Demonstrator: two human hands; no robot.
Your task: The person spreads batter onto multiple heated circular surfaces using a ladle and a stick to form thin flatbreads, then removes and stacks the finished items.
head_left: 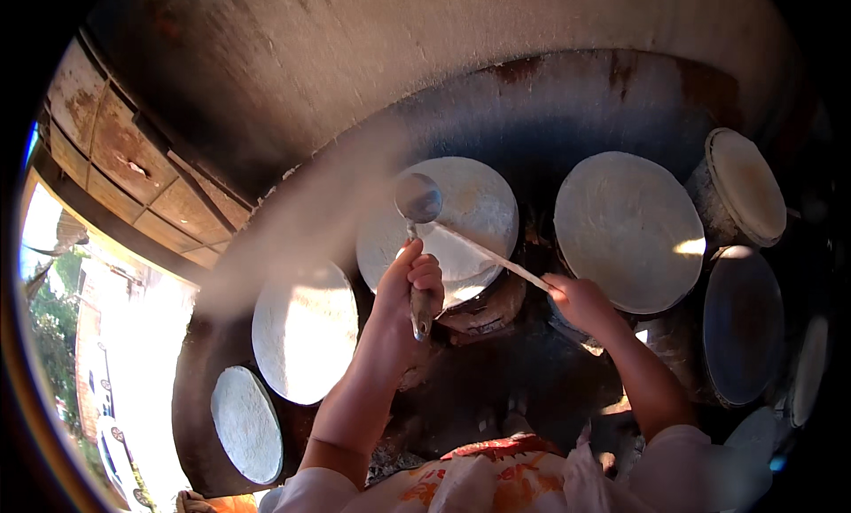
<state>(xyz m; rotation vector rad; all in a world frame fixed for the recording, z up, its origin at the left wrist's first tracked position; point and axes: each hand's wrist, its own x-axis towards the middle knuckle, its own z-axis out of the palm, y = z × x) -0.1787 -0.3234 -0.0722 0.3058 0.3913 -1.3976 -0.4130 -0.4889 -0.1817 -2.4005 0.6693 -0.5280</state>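
My left hand (409,278) is wrapped round the handle of a metal ladle (418,199), whose round bowl hangs over a pale round griddle (486,194) in the middle. My right hand (581,302) grips the near end of a long, thin, light-coloured stick (496,258). From that hand the stick slants up and left across the griddle. Its far end lies beside the ladle, and whether it touches the surface I cannot tell. The griddle looks thinly coated in white, with a yellowish patch near its middle. A bright strip of sunlight falls along its near side.
Other round pale plates stand about: a large one (628,234) on the right, a sunlit one (306,331) and a smaller one (246,424) on the left. A dark disc (743,325) and a white bucket (743,189) are far right. Steam (292,216) drifts at the left.
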